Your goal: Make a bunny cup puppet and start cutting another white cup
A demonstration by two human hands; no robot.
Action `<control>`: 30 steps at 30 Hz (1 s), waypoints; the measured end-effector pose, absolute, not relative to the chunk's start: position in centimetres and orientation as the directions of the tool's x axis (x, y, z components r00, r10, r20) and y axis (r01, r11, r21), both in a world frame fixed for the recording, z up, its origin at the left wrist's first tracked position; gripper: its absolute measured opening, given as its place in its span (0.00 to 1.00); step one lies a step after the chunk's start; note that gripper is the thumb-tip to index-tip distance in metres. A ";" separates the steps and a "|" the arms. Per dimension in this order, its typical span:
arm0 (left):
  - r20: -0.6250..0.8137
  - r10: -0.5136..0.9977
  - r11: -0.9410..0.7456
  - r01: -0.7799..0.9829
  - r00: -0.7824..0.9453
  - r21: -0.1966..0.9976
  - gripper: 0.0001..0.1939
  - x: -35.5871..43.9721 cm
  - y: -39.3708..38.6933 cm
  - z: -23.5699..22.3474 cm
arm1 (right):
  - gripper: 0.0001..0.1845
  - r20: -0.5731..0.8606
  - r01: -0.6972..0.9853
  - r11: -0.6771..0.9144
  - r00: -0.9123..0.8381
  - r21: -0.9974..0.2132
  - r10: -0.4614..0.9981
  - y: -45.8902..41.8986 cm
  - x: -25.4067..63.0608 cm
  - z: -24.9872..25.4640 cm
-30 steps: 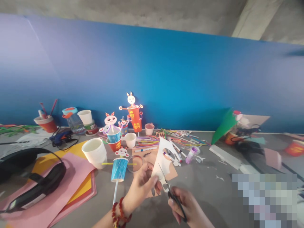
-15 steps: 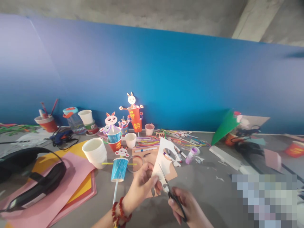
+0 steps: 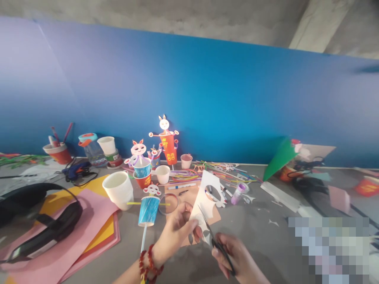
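Between the thumb and fingers of my left hand (image 3: 182,227) is a piece of white paper (image 3: 204,189) with rounded holes cut out of it. My right hand (image 3: 232,250) grips black-handled scissors (image 3: 220,252), whose blades lie at the paper's lower edge, close to my left fingertips. Under the paper lies a peach-coloured sheet (image 3: 189,193) bearing a few pens. Left of my left hand stands a blue paper cup (image 3: 149,211) with a small white animal face on top, a yellow straw through its sides and a pale straw below.
A white cup (image 3: 118,189) and black headphones (image 3: 59,225) lie to the left, over coloured paper (image 3: 89,217). Behind are decorated cup figures (image 3: 168,146) and a pile of straws (image 3: 231,169). A purple glue bottle (image 3: 238,193) stands right of the paper.
The white paper has tilted and its upper part has shifted slightly right. My right hand and the scissors have moved a little right and down.
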State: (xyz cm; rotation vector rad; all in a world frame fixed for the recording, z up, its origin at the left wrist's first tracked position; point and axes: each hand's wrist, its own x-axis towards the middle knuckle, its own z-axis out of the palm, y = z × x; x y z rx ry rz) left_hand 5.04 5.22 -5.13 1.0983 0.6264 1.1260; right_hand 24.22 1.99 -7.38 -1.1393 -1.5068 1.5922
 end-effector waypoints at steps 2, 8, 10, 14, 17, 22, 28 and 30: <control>0.118 0.925 0.038 -0.395 0.362 0.918 0.18 5.0 5.2 -5.1 | 0.37 -0.154 0.139 -0.107 -0.390 -0.984 0.908 2.0 24.3 -7.2; 0.120 0.919 0.041 -0.395 0.374 0.918 0.17 4.8 5.1 -4.8 | 0.37 -0.135 0.171 -0.076 -0.367 -0.982 0.920 2.1 24.4 -7.1; 0.118 0.917 0.046 -0.395 0.381 0.917 0.18 4.8 5.2 -4.8 | 0.37 -0.122 0.169 -0.061 -0.378 -0.984 0.918 2.1 24.5 -7.2; 0.120 0.913 0.047 -0.393 0.390 0.919 0.17 4.7 5.3 -5.0 | 0.37 -0.138 0.163 -0.081 -0.379 -0.983 0.915 2.0 24.6 -7.2; 0.119 0.912 0.051 -0.396 0.392 0.917 0.17 4.6 5.3 -5.0 | 0.37 -0.155 0.169 -0.097 -0.369 -0.981 0.917 2.1 24.7 -7.1; 0.108 0.911 0.066 -0.400 0.399 0.914 0.17 4.5 5.2 -4.8 | 0.36 -0.153 0.198 -0.080 -0.387 -0.977 0.909 2.2 25.1 -7.2; 0.128 0.898 0.051 -0.389 0.421 0.920 0.15 4.2 5.4 -5.1 | 0.33 -0.169 0.239 -0.071 -0.418 -0.968 0.893 2.5 26.0 -7.5; 0.131 0.894 0.049 -0.384 0.428 0.922 0.14 4.0 5.5 -5.2 | 0.33 -0.172 0.270 -0.057 -0.423 -0.961 0.890 2.7 26.3 -7.3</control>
